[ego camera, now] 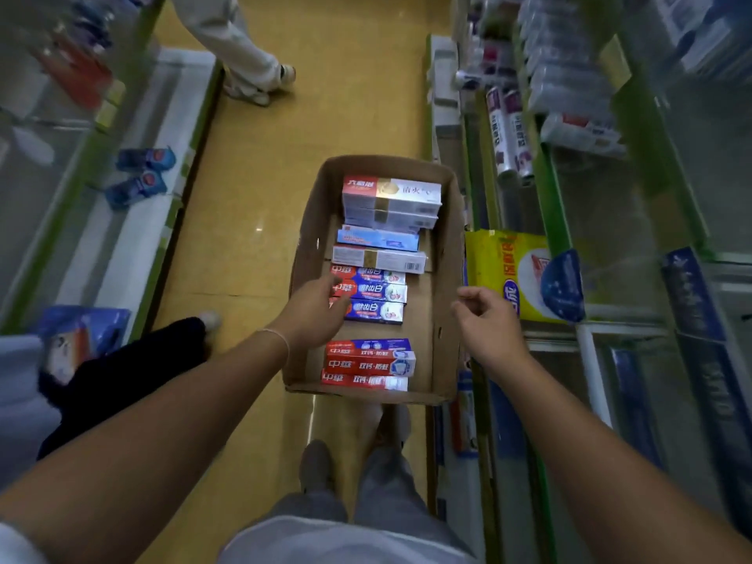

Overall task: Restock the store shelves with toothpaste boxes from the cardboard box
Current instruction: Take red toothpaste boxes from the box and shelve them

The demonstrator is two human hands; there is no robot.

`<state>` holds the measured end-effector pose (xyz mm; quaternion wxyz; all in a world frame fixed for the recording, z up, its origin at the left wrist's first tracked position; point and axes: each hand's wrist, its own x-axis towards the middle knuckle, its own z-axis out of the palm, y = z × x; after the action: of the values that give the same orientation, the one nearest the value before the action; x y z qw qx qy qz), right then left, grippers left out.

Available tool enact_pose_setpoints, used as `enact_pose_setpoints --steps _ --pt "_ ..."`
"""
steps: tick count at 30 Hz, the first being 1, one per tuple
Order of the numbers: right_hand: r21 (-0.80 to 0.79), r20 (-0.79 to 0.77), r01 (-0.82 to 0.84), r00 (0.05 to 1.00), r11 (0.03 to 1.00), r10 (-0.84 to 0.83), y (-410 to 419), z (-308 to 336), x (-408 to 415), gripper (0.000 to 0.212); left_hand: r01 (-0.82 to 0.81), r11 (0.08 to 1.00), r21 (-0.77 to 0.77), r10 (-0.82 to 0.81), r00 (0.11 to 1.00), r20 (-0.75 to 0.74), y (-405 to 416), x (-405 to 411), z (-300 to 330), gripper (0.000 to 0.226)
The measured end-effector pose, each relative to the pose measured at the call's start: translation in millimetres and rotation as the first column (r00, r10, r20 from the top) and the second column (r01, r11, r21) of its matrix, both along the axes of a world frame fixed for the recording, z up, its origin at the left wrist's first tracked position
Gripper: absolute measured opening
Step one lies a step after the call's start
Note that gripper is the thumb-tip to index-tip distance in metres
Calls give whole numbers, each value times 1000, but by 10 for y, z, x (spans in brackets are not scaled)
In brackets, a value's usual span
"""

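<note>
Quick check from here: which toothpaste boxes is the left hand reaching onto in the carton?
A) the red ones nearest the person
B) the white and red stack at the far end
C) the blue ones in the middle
C: the left hand lies over the left ends of the blue toothpaste boxes midway along the cardboard box.

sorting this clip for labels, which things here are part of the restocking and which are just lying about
Part of the job:
cardboard box on the floor
blue toothpaste boxes, where the left hand reaches
red toothpaste boxes
white toothpaste boxes
right hand, holding nothing

Just lying about:
yellow pack on the right shelf
foil rolls
blue packs on the left shelf
</note>
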<state>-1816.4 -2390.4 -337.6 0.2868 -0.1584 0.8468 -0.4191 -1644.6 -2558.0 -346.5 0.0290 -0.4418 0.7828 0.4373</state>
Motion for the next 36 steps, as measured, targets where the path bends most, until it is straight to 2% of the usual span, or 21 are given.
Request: enact_pose_setpoints --steps 6,10,13,16,20,23,28,30,32,36 --pt "119 117 -120 987 986 106 -235 -539 -155 25 -91 994 64 84 991 104 -15 -103 -472 42" --pt "211 237 -199 960 957 148 -315 -900 -114 21 -121 979 164 80 969 235 0 -73 -837 47" --pt "298 399 -216 913 930 84 -397 -1196 -58 28 -157 951 268 72 951 302 -17 -57 -1128 44" --pt "416 520 -177 851 892 -74 -467 -1530 23 33 -133 944 301 6 922 388 -51 -42 -1442 39" --pt "529 468 -171 876 831 -118 -533 -1931 139 45 -111 932 345 -50 904 425 -29 -3 -1740 30" --pt "564 472 -138 863 814 -181 -547 -2103 224 40 -138 928 347 -17 913 408 23 41 -1877 32" --pt "588 437 -45 858 808 -270 -575 -2234 272 28 -322 872 368 192 917 349 32 39 -1958 44" --pt "589 388 -21 884 808 -260 -598 -2212 233 20 -384 840 384 259 905 337 -8 9 -1952 49" --pt "587 312 -3 924 809 -222 -645 -2166 172 21 -429 812 395 311 892 329 -63 -30 -1936 51" --pt "541 297 62 919 839 -259 -772 -2102 39 19 -475 759 446 443 878 180 -205 -110 -1841 31"
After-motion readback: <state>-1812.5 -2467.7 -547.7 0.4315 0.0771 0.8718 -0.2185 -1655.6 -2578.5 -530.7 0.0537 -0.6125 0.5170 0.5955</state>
